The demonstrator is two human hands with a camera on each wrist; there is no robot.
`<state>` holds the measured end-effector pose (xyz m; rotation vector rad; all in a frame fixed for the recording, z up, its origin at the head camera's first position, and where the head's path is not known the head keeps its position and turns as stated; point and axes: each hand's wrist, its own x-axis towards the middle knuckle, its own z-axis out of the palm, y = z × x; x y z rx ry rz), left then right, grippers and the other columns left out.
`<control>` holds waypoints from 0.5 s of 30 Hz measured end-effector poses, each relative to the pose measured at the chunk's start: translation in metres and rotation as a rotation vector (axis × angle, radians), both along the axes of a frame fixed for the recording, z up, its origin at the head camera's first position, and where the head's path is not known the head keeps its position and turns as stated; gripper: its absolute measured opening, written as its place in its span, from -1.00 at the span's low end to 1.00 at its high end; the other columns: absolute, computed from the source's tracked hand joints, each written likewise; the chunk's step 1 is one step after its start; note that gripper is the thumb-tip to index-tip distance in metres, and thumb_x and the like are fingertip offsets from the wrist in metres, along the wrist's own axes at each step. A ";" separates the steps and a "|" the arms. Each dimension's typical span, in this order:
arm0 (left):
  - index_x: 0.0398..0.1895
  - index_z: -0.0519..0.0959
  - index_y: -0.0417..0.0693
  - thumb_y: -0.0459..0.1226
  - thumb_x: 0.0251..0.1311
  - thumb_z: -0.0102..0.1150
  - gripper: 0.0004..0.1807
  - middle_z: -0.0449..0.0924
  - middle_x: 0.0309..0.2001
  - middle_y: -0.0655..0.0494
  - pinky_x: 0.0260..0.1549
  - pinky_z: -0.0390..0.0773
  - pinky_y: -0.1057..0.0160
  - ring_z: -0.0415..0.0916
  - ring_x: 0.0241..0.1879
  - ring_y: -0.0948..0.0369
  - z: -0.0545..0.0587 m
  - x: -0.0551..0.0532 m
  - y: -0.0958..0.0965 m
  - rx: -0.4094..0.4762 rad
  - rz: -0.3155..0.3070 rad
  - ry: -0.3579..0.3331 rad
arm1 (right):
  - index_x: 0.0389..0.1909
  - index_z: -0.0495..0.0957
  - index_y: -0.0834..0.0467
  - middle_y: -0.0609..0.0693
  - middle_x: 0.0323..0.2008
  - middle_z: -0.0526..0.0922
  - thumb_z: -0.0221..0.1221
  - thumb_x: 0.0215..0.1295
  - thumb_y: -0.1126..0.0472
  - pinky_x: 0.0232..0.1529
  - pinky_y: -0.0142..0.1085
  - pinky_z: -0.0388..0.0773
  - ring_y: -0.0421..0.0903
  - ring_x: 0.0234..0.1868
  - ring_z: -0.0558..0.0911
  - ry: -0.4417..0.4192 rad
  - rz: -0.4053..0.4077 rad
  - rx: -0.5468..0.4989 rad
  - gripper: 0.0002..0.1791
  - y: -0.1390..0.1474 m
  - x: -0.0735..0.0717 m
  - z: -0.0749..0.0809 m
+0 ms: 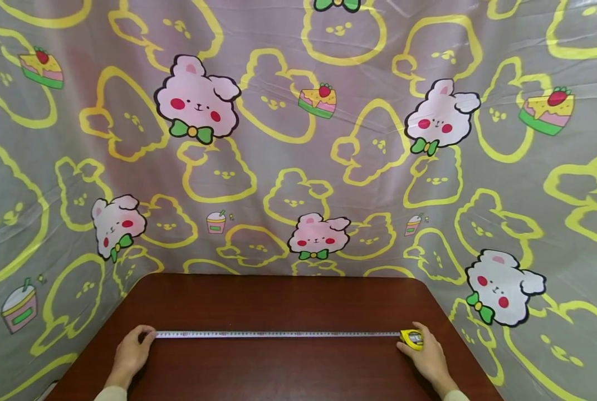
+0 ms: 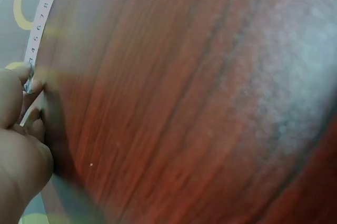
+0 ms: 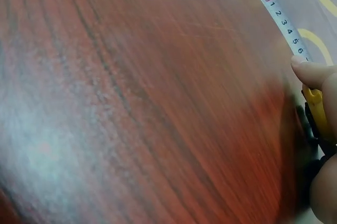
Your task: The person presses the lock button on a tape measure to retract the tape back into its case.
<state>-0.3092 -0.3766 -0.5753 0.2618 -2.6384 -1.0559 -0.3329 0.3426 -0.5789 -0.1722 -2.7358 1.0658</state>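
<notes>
A tape measure is pulled out straight across the table, its white blade (image 1: 278,335) running left to right with the numbers facing up. At the left end my left hand (image 1: 132,352) pinches the blade's tip between thumb and fingers; the left wrist view shows that end of the blade (image 2: 39,29) at the fingertips. My right hand (image 1: 427,356) grips the yellow tape measure case (image 1: 411,339) at the right end. In the right wrist view the thumb lies by the blade (image 3: 284,22), just past the red 60 mark, and the case (image 3: 315,105) is partly hidden by the hand.
The dark reddish-brown wooden table (image 1: 278,301) has rounded far corners. A grey curtain (image 1: 278,156) with yellow outlines, cartoon bunny heads, cakes and cups surrounds its back and sides.
</notes>
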 end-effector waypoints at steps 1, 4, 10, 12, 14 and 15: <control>-0.03 0.52 -0.33 -0.29 0.52 0.05 -0.78 0.44 0.14 -0.53 0.15 0.30 -0.35 0.34 0.19 -0.46 0.000 0.000 0.000 0.018 0.004 -0.014 | 0.43 0.23 0.30 0.48 0.18 0.46 0.49 0.21 -0.03 0.00 0.22 0.41 0.36 0.07 0.50 -0.002 0.000 -0.018 -0.06 0.001 0.000 0.000; 0.00 0.51 -0.30 -0.29 0.52 0.03 -0.79 0.45 0.16 -0.50 0.13 0.31 -0.34 0.35 0.20 -0.43 0.000 0.001 0.001 0.065 0.012 -0.026 | 0.44 0.21 0.31 0.46 0.21 0.45 0.50 0.20 -0.04 0.02 0.17 0.40 0.32 0.07 0.51 -0.008 -0.007 -0.062 -0.03 0.002 0.001 0.001; 0.01 0.46 -0.31 -0.34 0.51 0.03 -0.82 0.41 0.15 -0.48 0.13 0.30 -0.29 0.35 0.19 -0.36 0.000 0.003 0.005 0.122 0.036 -0.001 | 0.46 0.17 0.26 0.41 0.22 0.46 0.48 0.20 -0.09 -0.03 0.07 0.40 0.27 0.07 0.51 -0.031 -0.032 -0.117 -0.01 0.006 0.004 0.002; 0.01 0.45 -0.31 -0.34 0.51 0.04 -0.82 0.41 0.16 -0.48 0.14 0.30 -0.28 0.35 0.20 -0.35 0.001 0.004 0.006 0.135 0.048 0.009 | 0.44 0.18 0.25 0.39 0.20 0.47 0.49 0.19 -0.10 -0.06 0.01 0.41 0.24 0.05 0.52 -0.032 -0.038 -0.134 -0.01 0.007 0.005 0.003; 0.02 0.46 -0.32 -0.33 0.52 0.05 -0.81 0.42 0.16 -0.48 0.12 0.30 -0.27 0.35 0.19 -0.35 0.002 0.005 0.007 0.148 0.063 0.028 | 0.41 0.21 0.24 0.36 0.17 0.50 0.49 0.18 -0.11 -0.10 -0.04 0.41 0.22 0.03 0.53 -0.028 -0.042 -0.146 -0.04 0.007 0.005 0.006; 0.03 0.47 -0.32 -0.33 0.52 0.05 -0.81 0.44 0.16 -0.47 0.10 0.31 -0.25 0.36 0.19 -0.33 0.004 0.006 0.007 0.154 0.074 0.040 | 0.39 0.23 0.23 0.34 0.15 0.51 0.49 0.18 -0.12 -0.11 -0.06 0.41 0.20 0.02 0.53 -0.025 -0.043 -0.150 -0.06 0.007 0.005 0.008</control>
